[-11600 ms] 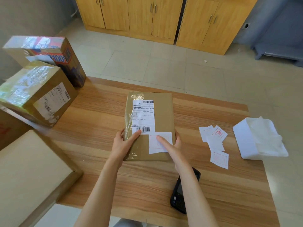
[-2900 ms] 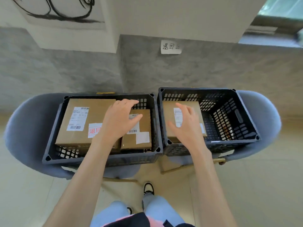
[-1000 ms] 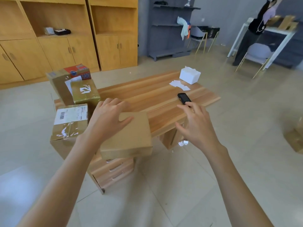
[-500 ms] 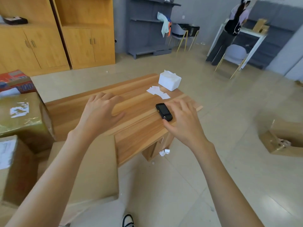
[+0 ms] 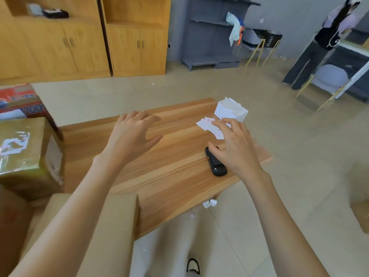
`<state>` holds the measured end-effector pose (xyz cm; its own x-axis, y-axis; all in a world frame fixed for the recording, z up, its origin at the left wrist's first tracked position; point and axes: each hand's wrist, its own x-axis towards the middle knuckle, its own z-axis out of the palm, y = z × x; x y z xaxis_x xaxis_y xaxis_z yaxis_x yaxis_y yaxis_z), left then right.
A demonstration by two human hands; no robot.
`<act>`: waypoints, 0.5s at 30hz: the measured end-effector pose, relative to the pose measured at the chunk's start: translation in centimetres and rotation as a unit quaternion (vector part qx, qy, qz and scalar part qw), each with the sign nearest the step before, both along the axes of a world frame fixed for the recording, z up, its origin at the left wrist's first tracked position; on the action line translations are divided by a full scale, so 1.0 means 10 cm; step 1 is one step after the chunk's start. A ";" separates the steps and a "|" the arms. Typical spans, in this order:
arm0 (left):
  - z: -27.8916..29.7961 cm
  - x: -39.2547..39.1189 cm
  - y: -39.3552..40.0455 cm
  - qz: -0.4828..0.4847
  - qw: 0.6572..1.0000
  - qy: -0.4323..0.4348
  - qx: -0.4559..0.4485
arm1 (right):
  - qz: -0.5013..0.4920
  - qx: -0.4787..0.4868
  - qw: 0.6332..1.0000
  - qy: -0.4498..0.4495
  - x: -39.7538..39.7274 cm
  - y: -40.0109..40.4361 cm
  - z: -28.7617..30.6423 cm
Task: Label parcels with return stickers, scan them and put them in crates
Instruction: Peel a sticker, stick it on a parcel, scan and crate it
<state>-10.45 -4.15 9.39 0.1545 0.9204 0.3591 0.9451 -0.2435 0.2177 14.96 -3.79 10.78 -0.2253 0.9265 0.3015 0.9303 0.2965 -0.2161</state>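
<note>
Both hands are empty with fingers spread, left hand (image 5: 133, 134) and right hand (image 5: 233, 147) over the table (image 5: 169, 176). The taped cardboard parcel (image 5: 26, 154) left of the table looks stiff and slick, so I'd grab its side edges.

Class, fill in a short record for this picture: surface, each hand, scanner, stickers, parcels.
surface: wooden table
left hand: open, above the table, holding nothing
right hand: open, over the scanner
scanner: black, lying flat near the table's right edge
stickers: loose, beside a white box
parcels: stacked at the left
</note>
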 end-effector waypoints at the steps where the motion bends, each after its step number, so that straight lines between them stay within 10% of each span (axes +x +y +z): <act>1: -0.03 -0.06 0.01 0.021 1.000 0.003 -0.006 | 0.018 -0.010 1.000 0.004 -0.06 0.12 -0.04; 15: -0.68 -0.88 -1.00 0.383 0.912 -0.026 -0.145 | 0.307 -0.198 0.931 0.000 -1.29 0.70 -0.83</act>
